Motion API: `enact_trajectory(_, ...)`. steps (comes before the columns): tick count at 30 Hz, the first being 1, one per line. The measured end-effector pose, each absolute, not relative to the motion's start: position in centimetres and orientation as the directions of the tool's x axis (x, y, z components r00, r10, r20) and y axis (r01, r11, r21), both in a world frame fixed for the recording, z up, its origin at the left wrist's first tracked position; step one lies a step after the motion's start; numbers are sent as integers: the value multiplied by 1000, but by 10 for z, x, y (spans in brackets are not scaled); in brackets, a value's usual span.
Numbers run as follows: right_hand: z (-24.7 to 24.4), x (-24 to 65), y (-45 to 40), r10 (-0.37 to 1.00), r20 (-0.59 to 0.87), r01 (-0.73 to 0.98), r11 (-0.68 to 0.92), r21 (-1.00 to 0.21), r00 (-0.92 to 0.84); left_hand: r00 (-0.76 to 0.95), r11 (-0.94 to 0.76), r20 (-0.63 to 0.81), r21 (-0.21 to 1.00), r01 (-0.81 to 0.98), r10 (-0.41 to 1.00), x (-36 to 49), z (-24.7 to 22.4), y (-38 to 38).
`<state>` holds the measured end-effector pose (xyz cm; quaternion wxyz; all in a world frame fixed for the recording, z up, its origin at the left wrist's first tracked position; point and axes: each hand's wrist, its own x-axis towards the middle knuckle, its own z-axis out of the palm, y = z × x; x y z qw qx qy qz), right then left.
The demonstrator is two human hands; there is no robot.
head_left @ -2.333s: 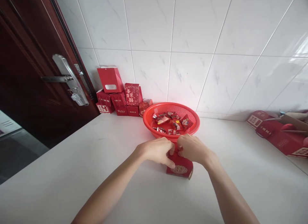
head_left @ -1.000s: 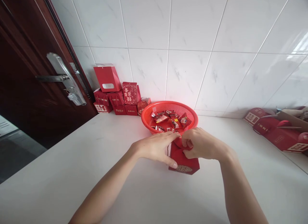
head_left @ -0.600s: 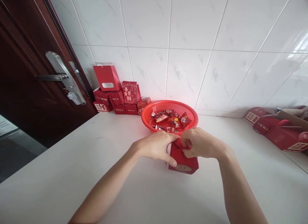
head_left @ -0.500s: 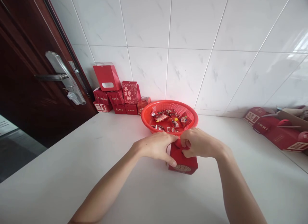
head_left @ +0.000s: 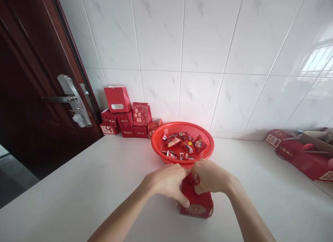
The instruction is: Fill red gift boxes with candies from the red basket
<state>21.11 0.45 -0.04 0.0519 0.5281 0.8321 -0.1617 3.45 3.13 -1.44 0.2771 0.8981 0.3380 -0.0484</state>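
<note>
A small red cardboard candy box [head_left: 199,199] with a pale oval label on its front stands on the white counter, just in front of a red plastic basket [head_left: 156,142]. My left hand [head_left: 167,181] grips the box from the left, thumb on the near side and fingers toward the back. With curled fingers, my right hand [head_left: 211,176] pinches the box's top flap, covering part of the lid. Several red-wrapped candies [head_left: 187,147] lie inside the basket. Loops of cord show at the lower sides of the box.
Stacked red gift boxes [head_left: 128,120] stand against the tiled wall [head_left: 161,93] at the back left. More red boxes [head_left: 293,150] lie along the right side. A dark wooden door [head_left: 31,68] with a metal handle [head_left: 58,99] borders the counter [head_left: 104,186] on the left.
The view has tilted up, so everything sits lower in the picture. Both hands stay on the box, whose top looks flatter and more closed under the right hand.
</note>
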Motion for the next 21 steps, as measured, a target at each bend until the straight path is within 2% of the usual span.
enact_trajectory(7,-3,208,6,861,-261,896,387,-217,-436,750,-593,-304,468,655,587,33,-17,33)
enact_trajectory(21,5,218,0,857,-230,873,394,-287,-462,782,-622,-246,492,609,572,26,-4,33)
